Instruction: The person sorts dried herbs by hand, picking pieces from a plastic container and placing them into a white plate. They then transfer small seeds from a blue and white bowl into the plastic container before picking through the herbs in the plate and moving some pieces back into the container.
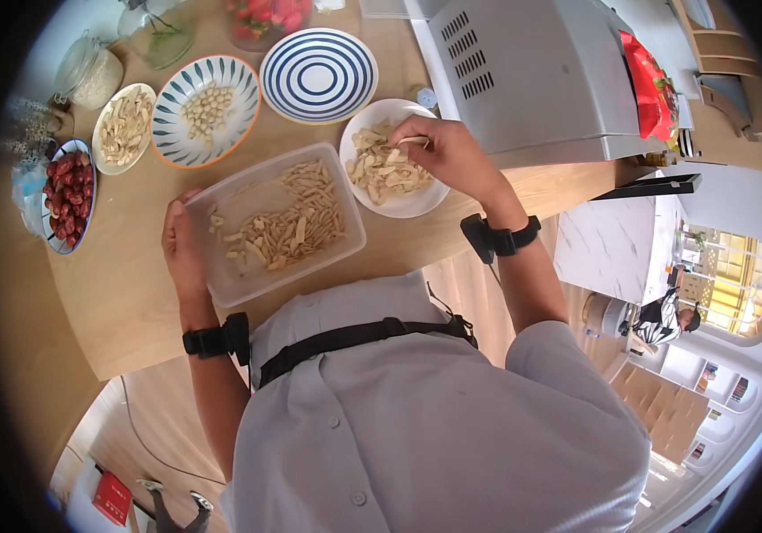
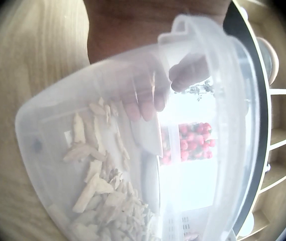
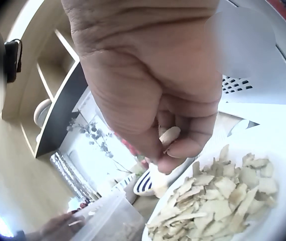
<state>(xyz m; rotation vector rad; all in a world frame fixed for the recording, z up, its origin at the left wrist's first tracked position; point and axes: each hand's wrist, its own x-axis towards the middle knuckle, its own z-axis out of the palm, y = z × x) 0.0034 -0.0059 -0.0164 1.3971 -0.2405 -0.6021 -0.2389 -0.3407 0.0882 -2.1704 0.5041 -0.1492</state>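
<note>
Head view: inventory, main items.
Tub: 1, translucent, centre
Strips: many, beige, inside tub
Slice plate: 1, white, right of tub
Ringed plate: 1, blue-white, behind tub
Patterned plate: 1, white, behind tub
Small dish: 1, white, back left
Dates: many, dark red, far left
Jar: 1, clear, back left
Appliance: 1, grey, back right
Bag: 1, red, by appliance
Table: 1, brown, under tub
Left hand: 1, at tub's left
Right hand: 1, pinching piece above slice plate

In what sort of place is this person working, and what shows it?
Probably a kitchen or dining area, perhaps in a home: a white plate of pale slices sits on a wooden table, near a grey vented appliance, possibly a microwave.
</note>
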